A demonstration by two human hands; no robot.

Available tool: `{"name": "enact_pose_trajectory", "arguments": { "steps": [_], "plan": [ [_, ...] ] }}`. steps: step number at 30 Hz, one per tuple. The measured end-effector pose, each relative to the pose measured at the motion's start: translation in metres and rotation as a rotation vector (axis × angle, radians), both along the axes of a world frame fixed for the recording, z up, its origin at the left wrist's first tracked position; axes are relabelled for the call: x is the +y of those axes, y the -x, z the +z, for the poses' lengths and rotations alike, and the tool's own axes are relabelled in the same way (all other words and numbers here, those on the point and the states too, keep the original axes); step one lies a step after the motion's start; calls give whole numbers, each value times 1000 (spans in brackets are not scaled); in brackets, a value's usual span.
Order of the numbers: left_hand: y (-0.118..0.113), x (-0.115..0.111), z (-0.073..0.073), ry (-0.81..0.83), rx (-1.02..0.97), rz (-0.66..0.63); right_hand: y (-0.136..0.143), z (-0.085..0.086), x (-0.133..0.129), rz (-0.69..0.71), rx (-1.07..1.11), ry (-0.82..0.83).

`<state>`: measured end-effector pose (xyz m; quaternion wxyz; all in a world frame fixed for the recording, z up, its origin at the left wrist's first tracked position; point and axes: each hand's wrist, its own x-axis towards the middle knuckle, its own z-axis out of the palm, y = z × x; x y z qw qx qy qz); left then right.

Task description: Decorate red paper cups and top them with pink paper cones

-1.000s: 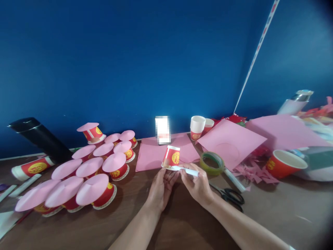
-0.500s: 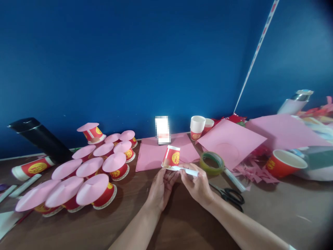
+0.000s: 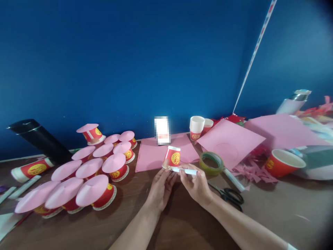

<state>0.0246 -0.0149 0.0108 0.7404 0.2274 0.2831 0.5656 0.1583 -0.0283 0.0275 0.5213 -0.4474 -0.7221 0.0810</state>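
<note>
A red and white paper cup [image 3: 173, 157] with a yellow emblem is upside down in front of me, its rim at the bottom. My left hand [image 3: 160, 187] grips that rim from below, fingers curled beneath it. My right hand [image 3: 196, 184] pinches a white marker pen [image 3: 188, 171], which lies nearly level with its tip against the lower edge of the cup. Pink paper sheets [image 3: 149, 156] lie behind the cup. Left of my hands stand several upturned red cups with pink cone tops [image 3: 92, 190].
To the right are a roll of tape [image 3: 221, 165], black scissors [image 3: 232, 197], another marker [image 3: 235, 180] and a red cup [image 3: 275, 168]. Stacked cups [image 3: 197, 126] stand at the back. A black bottle [image 3: 39, 140] leans at far left; a blue wall [image 3: 156, 59] rises behind.
The cup has turned slightly in my left hand, and the marker has shifted a little left along its rim. Both hands keep their hold; the view has shifted slightly.
</note>
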Motion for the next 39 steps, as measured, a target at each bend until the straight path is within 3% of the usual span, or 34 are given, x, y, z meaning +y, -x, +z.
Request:
{"name": "enact_pose_trajectory", "arguments": {
  "steps": [10, 39],
  "plan": [
    [0, 0, 0, -86, 60, -56, -1, -3, 0, 17, -14, 17],
    [0, 0, -2, -49, 65, -40, -5, -2, 3, -16, 3, -30]
  ]
}}
